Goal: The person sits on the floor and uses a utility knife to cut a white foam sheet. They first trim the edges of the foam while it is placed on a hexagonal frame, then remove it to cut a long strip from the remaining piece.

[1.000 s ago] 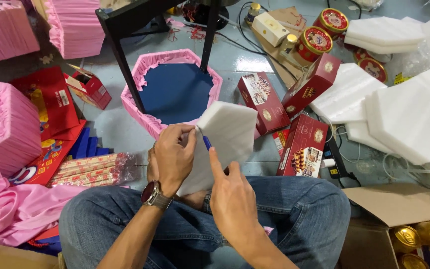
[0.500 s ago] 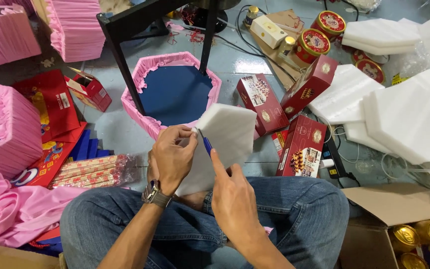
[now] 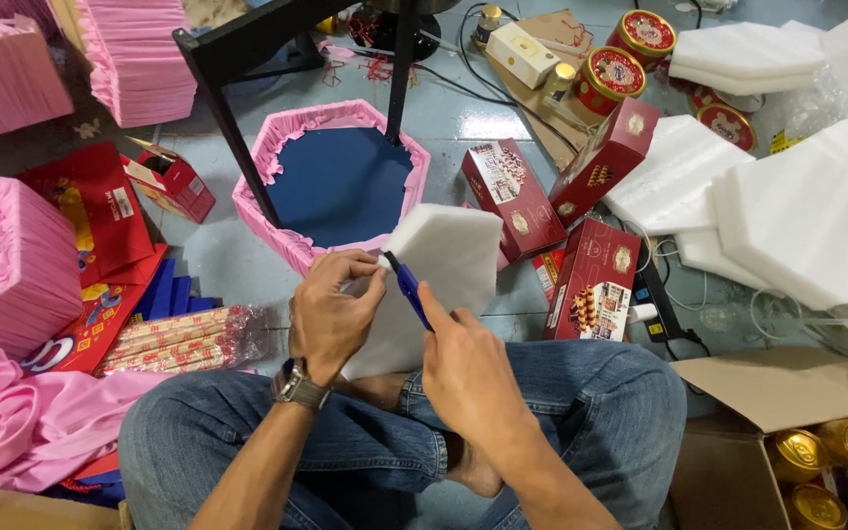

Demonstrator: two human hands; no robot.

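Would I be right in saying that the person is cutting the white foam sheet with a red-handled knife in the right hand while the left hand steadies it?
Not quite: the knife has a blue handle, not a red one, as the head view shows. The rest stands: the right hand holds it against the white foam sheet, and the left hand steadies the sheet.

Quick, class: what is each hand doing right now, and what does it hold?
Left hand: closed, gripping the edge of the white foam sheet.
Right hand: closed, holding the blue cutter against the foam.
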